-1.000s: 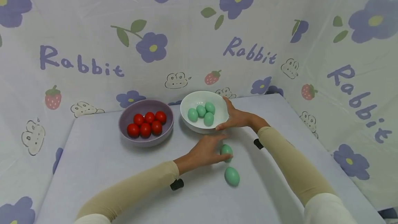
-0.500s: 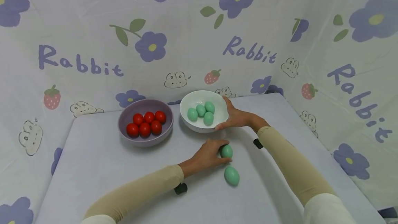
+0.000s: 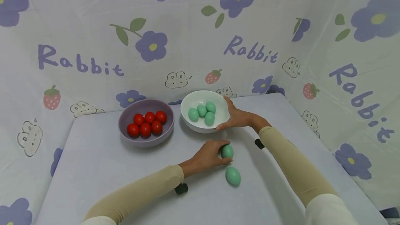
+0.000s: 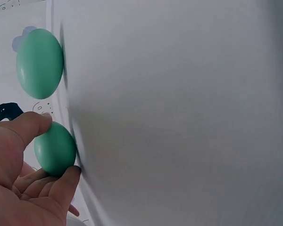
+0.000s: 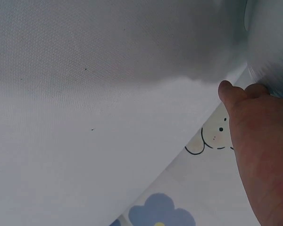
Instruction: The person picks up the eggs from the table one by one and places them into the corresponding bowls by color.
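Note:
My left hand (image 3: 207, 155) holds a green egg (image 3: 227, 151) at the middle of the table, thumb on the near side and fingers on the far side. In the left wrist view, the thumb and fingertips touch that egg (image 4: 55, 149) from two sides, beside the tabletop. Closer to me lies a second green egg (image 3: 233, 176), apart from the hand. At the back, my right hand (image 3: 239, 117) grips the right side of a white bowl (image 3: 197, 128), thumb in front. Several green eggs (image 3: 209, 118) sit inside it. Only a slice of the bowl (image 5: 273, 47) appears in the right wrist view.
Left of the white bowl stands a purple bowl (image 3: 125, 131) with several red balls (image 3: 145, 130). Both bowls are near the back edge of the white-covered table (image 3: 103, 169). A patterned cloth wall (image 3: 193, 51) rises right behind and on both sides.
My left hand has settled lower around the far egg, its fingers coming in against it. The right hand stays on the white bowl, and the nearer egg has not moved.

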Available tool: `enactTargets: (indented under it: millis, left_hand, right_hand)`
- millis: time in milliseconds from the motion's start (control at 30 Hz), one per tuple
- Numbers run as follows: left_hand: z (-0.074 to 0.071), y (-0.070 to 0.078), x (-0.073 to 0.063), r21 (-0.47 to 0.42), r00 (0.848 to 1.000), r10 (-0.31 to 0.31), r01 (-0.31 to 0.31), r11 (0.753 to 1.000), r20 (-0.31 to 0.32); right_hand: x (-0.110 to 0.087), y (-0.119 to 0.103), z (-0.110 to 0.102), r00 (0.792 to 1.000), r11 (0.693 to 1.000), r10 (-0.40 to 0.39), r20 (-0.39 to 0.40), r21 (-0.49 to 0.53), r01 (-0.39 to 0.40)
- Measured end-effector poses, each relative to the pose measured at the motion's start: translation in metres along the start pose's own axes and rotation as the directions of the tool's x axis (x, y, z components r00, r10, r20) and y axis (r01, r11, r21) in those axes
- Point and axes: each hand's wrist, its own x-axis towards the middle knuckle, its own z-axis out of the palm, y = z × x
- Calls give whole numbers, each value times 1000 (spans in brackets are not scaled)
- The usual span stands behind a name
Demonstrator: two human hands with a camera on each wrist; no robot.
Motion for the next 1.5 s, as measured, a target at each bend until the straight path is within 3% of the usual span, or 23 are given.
enactTargets:
  millis: [267,500,733,900,1100,1233,1333,1500]
  left_hand:
    - [-14,7,-7,-57,1000,-7,9,998,29]
    - [-38,29,-12,-194,997,54,-44,980,50]
    - [-68,38,-10,-240,996,84,-82,967,0]
    - [-94,29,-2,-245,995,43,-64,967,-92]
    - [-124,4,9,-165,981,-45,13,986,-191]
    - [-144,-13,15,-44,970,-117,110,993,-211]
    - [-155,-23,21,76,964,-178,197,978,-199]
    - [-161,-29,35,278,958,-246,280,919,-149]
  right_hand:
    - [-1,1,2,1000,999,-30,7,19,30]
    - [-4,0,0,998,998,-57,-4,25,58]
    - [-2,1,-2,998,998,-58,13,21,58]
    - [-3,4,-3,997,997,-72,19,37,72]
    - [-3,1,0,999,997,-47,12,54,46]
    - [-2,0,2,1000,999,-28,12,45,27]
    - [-2,0,1,1000,999,-19,11,31,18]
    - [-1,0,-1,1000,999,-16,8,35,16]
